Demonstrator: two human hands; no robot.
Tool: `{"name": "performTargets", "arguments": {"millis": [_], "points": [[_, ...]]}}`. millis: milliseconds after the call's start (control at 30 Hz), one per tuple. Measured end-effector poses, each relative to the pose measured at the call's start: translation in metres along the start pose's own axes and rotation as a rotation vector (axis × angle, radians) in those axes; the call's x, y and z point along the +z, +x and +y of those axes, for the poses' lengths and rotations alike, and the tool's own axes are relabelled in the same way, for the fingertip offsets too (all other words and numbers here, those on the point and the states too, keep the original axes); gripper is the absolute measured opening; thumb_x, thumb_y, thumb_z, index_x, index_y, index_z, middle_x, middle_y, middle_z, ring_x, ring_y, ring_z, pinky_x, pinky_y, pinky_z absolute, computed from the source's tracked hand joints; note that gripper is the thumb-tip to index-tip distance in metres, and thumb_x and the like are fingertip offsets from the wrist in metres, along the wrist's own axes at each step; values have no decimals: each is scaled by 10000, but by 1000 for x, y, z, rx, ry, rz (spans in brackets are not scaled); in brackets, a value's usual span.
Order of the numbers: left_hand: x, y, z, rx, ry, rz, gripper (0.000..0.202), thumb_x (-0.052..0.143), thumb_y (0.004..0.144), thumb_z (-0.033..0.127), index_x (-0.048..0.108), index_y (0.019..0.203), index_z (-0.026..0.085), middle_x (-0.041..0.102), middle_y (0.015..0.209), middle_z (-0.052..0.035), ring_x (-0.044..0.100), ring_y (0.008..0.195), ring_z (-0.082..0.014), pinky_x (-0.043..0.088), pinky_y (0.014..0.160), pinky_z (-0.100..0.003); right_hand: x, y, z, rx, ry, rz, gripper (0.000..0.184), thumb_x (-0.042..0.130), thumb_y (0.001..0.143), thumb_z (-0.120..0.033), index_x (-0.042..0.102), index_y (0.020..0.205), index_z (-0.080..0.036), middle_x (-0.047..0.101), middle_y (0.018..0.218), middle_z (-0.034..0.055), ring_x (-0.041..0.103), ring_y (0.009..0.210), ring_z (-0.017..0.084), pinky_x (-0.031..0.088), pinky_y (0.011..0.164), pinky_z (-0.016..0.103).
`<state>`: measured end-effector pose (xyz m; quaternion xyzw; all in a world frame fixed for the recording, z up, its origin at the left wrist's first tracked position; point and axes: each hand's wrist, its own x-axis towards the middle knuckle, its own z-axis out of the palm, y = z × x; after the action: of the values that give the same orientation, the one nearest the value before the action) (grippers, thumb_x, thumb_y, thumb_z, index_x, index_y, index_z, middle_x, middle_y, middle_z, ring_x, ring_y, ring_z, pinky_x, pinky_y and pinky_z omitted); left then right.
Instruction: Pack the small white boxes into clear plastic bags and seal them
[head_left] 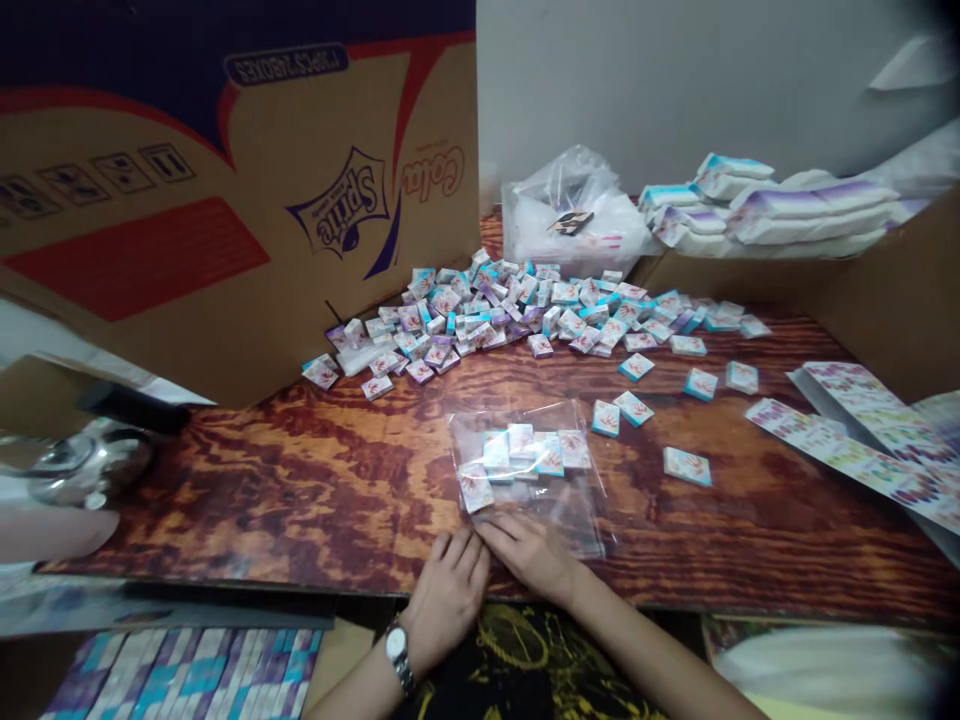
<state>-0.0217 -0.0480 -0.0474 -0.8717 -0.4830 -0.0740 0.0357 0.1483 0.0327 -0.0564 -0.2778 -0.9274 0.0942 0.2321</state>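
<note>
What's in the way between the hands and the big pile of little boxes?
The clear bag, with some boxes in it, lies between the pile and both the left hand and right hand. It lies low, so reaching over is probably easy.

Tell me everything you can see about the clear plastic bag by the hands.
The clear plastic bag looks thin, glossy and creased. It lies flat on the wooden table, with several small printed boxes inside. The right hand rests over its near edge; whether the left hand touches it is unclear.
</note>
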Motion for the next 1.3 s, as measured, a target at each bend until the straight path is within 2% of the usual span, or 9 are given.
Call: {"name": "performTargets", "arguments": {"millis": [233, 433, 600, 800, 933, 1067, 1133, 1200, 1300], "points": [[5, 1, -4, 27, -28, -159, 285, 422, 900, 189, 568, 1139, 140, 585, 1214, -117, 479, 1151, -252, 291, 999, -460, -2, 27, -14, 211, -16, -312, 252, 458, 892, -139, 574, 1107, -204, 648, 925, 51, 622, 790, 164, 491, 684, 246], [11, -2, -3, 25, -65, -186, 304, 423, 902, 197, 542, 1174, 131, 573, 1233, -115, 472, 1155, -251, 270, 1010, -454, -1, 47, -16, 398, -71, -411, 288, 423, 897, -151, 553, 1149, -197, 641, 977, 89, 627, 805, 179, 472, 655, 251], [14, -1, -4, 17, -55, -155, 312, 419, 901, 172, 529, 1191, 132, 582, 1221, -113, 493, 1132, -247, 292, 986, -449, 0, 45, -8, 329, -24, -306, 299, 388, 929, -210, 536, 1188, -217, 635, 1026, 79, 623, 825, 167, 467, 686, 246], [3, 5, -5, 21, -58, -123, 334, 447, 885, 166, 513, 1209, 118, 580, 1226, -126, 514, 1108, -260, 363, 931, -439, -7, 10, 1, 161, -74, -108, 224, 462, 897, -164, 599, 1073, -178, 658, 893, 66, 611, 813, 168, 468, 717, 251], [-8, 9, 1, -24, -113, -133, 367, 446, 863, 114, 501, 1226, 125, 591, 1203, -125, 529, 1080, -274, 404, 902, -451, -40, -10, 10, 79, -88, 117, 160, 479, 901, -188, 629, 956, -178, 633, 702, 24, 580, 643, 135, 440, 650, 245], [-20, 26, 12, -119, -445, -84, 369, 403, 871, 111, 507, 1223, 149, 591, 1186, -137, 532, 1088, -251, 416, 927, -431, -80, 21, 42, 275, 24, 272, 193, 442, 929, -245, 619, 970, -179, 657, 784, 48, 596, 722, 151, 436, 701, 261], [-22, 42, 18, -270, -765, -57, 318, 433, 874, 169, 540, 1173, 176, 612, 1142, -112, 558, 1053, -217, 436, 922, -374, -87, 55, 68, 325, 38, 172, 251, 433, 935, -289, 590, 1094, -174, 659, 984, 86, 592, 901, 184, 431, 792, 285], [-18, 59, 20, -441, -1015, -28, 258, 459, 868, 220, 575, 1096, 188, 646, 1061, -85, 599, 976, -189, 471, 866, -321, -84, 89, 92, 269, 42, -66, 262, 435, 934, -297, 605, 1088, -172, 655, 1030, 87, 576, 964, 191, 413, 834, 289], [-7, 80, 19, -566, -1103, 23, 220, 447, 866, 245, 595, 1011, 171, 670, 954, -69, 629, 874, -173, 500, 785, -296, -72, 123, 114, 224, 40, -377, 278, 415, 940, -304, 652, 990, -169, 672, 968, 84, 586, 917, 181, 395, 787, 259]]}}
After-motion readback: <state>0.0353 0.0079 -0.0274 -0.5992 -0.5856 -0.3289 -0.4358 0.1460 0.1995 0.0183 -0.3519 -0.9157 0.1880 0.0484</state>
